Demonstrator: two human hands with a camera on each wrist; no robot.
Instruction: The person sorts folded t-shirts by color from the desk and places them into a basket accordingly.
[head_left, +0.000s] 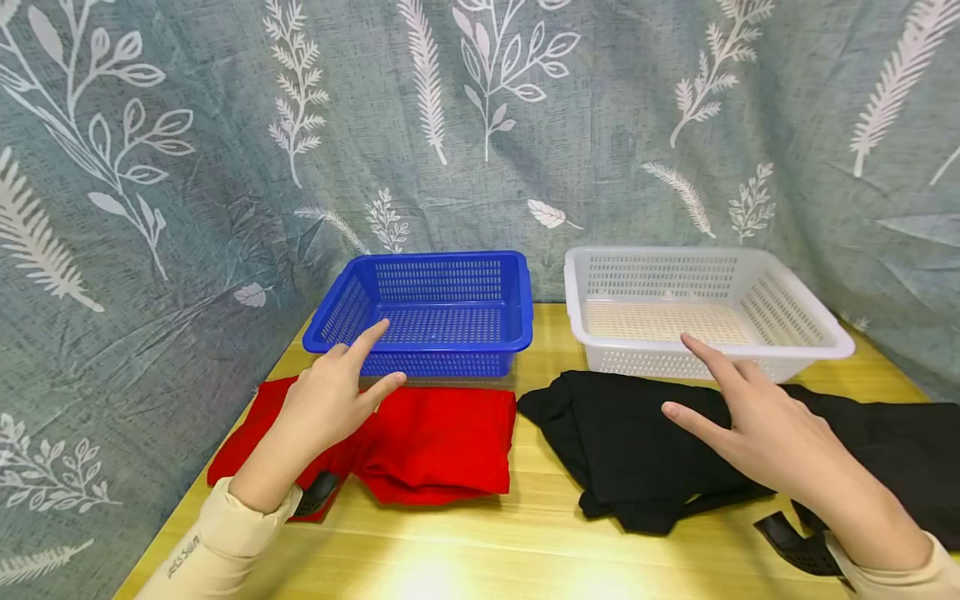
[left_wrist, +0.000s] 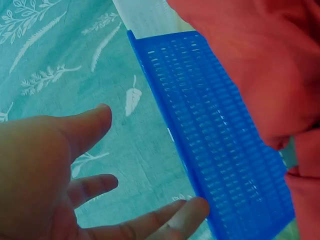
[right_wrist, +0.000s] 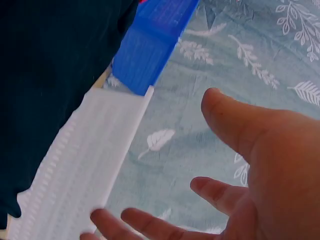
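Observation:
My left hand [head_left: 326, 404] hovers over folded red cloth [head_left: 442, 442], with thumb and fingers spread and nothing between them. Behind that cloth stands a blue plastic basket [head_left: 416, 363], its perforated floor bare. Over on the right, my right hand [head_left: 772, 425] is held above folded black cloth [head_left: 645, 450], fingers extended and holding nothing. A white perforated basket [head_left: 708, 360] sits just behind the black cloth. Both wrist views show the hands with parted fingers; the red cloth [left_wrist: 265, 65] and black cloth [right_wrist: 50, 85] appear beyond them.
The yellow wood-grain table [head_left: 465, 542] carries everything. Grey-green fabric with white leaf prints [head_left: 480, 200] hangs behind the baskets and along both sides. Dark straps [head_left: 798, 546] show at the wrists, by the cream sleeves [head_left: 225, 542].

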